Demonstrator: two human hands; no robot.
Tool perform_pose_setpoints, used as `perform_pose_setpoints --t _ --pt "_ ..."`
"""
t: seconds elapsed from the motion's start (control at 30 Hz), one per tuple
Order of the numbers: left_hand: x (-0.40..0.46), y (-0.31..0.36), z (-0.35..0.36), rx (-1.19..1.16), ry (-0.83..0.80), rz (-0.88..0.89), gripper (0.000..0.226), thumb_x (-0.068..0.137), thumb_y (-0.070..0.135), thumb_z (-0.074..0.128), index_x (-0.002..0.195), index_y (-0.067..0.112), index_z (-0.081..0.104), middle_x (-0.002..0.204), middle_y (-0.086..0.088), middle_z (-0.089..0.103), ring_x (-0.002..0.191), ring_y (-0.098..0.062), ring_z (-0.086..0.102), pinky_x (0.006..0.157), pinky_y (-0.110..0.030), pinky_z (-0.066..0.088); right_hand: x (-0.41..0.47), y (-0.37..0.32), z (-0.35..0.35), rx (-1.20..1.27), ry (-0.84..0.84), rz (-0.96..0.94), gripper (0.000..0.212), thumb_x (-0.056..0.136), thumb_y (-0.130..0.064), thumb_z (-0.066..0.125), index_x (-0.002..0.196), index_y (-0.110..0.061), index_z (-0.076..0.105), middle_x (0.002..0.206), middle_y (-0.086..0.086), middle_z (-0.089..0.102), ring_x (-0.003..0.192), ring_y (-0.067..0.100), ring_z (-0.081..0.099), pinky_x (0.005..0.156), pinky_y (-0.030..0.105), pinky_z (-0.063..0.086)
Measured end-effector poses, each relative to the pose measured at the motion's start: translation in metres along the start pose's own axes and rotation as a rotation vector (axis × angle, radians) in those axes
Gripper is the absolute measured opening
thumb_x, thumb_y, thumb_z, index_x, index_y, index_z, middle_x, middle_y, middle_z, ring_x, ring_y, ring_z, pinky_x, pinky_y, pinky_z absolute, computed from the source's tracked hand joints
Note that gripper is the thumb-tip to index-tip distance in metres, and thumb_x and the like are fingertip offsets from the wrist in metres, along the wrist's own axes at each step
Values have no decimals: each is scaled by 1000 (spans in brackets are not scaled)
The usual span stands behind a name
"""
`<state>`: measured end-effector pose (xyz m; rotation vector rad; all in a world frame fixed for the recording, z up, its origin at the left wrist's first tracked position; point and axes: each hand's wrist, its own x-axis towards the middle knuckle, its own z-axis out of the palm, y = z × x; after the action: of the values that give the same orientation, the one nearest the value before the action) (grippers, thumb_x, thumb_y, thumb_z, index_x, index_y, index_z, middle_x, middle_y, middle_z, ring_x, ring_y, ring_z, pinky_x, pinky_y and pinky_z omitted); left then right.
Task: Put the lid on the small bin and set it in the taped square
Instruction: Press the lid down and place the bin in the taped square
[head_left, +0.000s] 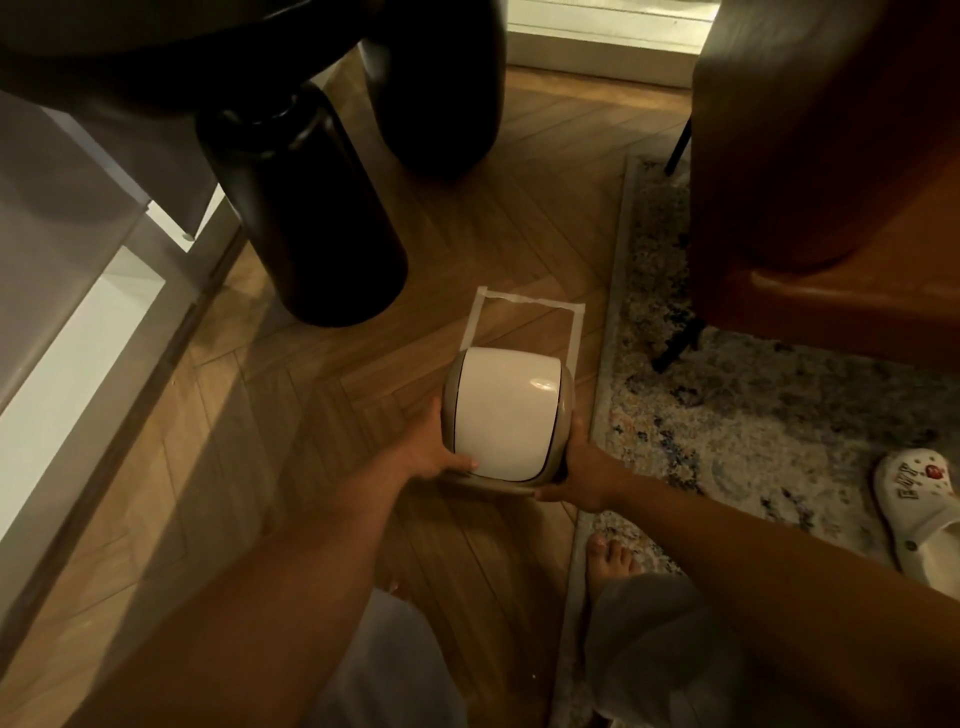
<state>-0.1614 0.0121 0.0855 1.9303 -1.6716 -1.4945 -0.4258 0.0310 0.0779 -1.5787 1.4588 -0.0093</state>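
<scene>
The small bin (563, 395), beige with a white swing lid (506, 413) seated on top, is held between both hands over the wood floor. My left hand (434, 449) grips its left side, thumb resting on the lid's near edge. My right hand (576, 467) clasps the right side and near rim. The taped square (530, 301) of white tape lies on the floor just beyond the bin; the bin hides its near edge. I cannot tell whether the bin touches the floor.
A black cylindrical table leg (311, 223) stands left of the tape, a second dark leg (441, 104) behind. A patterned rug (727, 405) and brown chair (831, 182) lie to the right. A white clog (919, 509) and my bare foot (610, 564) rest on the rug.
</scene>
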Motion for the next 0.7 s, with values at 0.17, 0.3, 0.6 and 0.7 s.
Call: perform_pose_setpoints --t 0.17,0.3,0.6,0.7 --pt "16 -2 0 -8 29 31 126 63 25 91 155 24 5 156 -7 29 143 -28 28 114 -45 28 15 1 -5 20 73 -21 143 64 -31 93 154 -17 -18 157 14 32 139 33 40 111 46 40" --pt "31 0 0 7 67 63 131 60 27 92 154 31 1 157 -4 29 143 -25 27 113 -43 28 27 5 -15 14 103 -43 141 65 -32 92 154 -20 -17 156 15 35 136 34 44 107 49 43" --pt "68 -1 9 -36 182 82 120 65 31 89 154 29 9 158 -4 27 144 -24 28 114 -47 30 54 11 -41 154 168 -120 128 71 -18 88 157 -28 -6 156 6 36 141 26 38 111 49 39" --pt "81 -2 11 -82 208 83 112 69 29 87 154 26 14 157 -4 31 143 -24 30 114 -48 31 64 15 -46 240 140 -162 123 77 -7 82 157 -27 -9 157 4 35 143 23 35 113 49 38"
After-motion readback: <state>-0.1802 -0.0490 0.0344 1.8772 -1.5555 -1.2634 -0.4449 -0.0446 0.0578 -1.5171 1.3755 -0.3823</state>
